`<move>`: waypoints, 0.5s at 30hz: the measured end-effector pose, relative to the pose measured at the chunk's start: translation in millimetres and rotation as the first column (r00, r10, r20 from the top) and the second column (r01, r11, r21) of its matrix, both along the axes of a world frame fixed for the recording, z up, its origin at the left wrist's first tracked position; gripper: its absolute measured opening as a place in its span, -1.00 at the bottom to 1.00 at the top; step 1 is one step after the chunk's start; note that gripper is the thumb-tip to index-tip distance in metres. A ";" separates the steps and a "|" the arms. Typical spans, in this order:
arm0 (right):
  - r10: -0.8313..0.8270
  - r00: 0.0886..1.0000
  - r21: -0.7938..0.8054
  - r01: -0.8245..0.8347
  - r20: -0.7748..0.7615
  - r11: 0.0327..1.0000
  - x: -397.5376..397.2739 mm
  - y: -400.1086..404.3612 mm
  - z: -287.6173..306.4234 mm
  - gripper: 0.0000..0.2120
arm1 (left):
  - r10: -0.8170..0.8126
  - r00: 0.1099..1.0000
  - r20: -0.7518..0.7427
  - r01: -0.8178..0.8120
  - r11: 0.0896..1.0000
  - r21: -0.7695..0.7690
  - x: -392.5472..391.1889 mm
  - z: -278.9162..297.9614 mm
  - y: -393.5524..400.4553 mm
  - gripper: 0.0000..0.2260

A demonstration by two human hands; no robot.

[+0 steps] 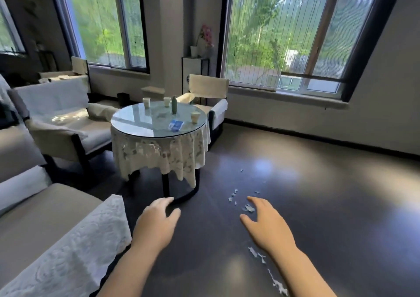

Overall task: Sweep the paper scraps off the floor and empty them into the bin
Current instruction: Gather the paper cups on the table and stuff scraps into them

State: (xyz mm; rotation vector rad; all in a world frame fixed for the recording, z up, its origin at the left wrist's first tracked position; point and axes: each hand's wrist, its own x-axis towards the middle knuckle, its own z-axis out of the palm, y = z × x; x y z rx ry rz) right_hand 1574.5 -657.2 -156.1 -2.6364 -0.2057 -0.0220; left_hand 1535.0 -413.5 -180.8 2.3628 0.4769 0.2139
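White paper scraps (233, 195) lie scattered on the dark glossy floor (329, 206), in a loose trail from the middle of the room toward me, with more paper scraps (278, 283) beside my right forearm. My left hand (156, 221) is stretched forward, palm down, fingers relaxed, holding nothing. My right hand (266, 221) is held out the same way above the scraps, fingers spread and empty. No broom, dustpan or bin is in view.
A round glass-topped table (136, 124) with a lace cloth stands ahead, bearing cups, a green bottle and a blue packet. Armchairs (68, 124) and a sofa (45, 228) line the left side. Another chair (211, 97) sits under the windows.
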 end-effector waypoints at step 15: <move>0.076 0.995 -0.049 -0.079 -0.065 0.996 336.8 54.6 -12.9 -0.44 | 0.061 0.998 -0.002 -0.061 0.998 0.016 312.5 -5.9 44.6 -0.59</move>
